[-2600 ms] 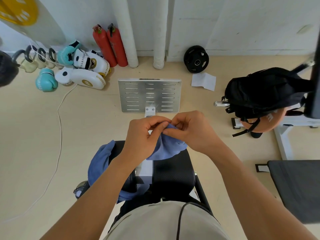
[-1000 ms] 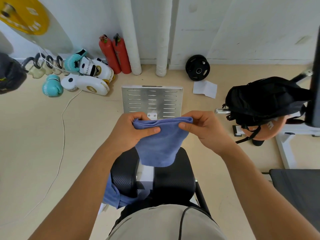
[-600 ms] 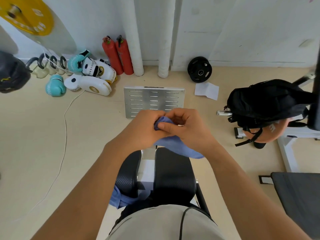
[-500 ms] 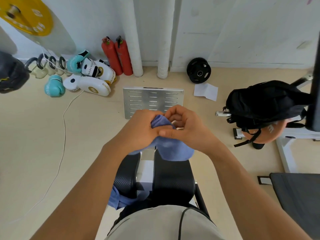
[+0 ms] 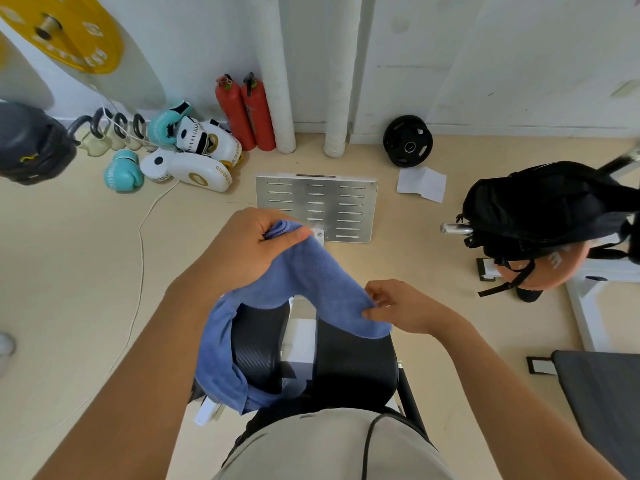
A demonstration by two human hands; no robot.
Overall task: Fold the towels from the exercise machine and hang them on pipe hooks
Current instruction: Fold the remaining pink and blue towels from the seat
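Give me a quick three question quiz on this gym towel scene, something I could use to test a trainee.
1. True or false: both hands hold the same blue towel.
2. Which hand is farther from the person's body? A) left hand B) right hand
3. What hangs over the black seat pad at its left side?

Key
1. True: the left hand grips one end and the right hand pinches the other.
2. A: the left hand is up by the metal footplate.
3. A second blue towel, not yet folded.
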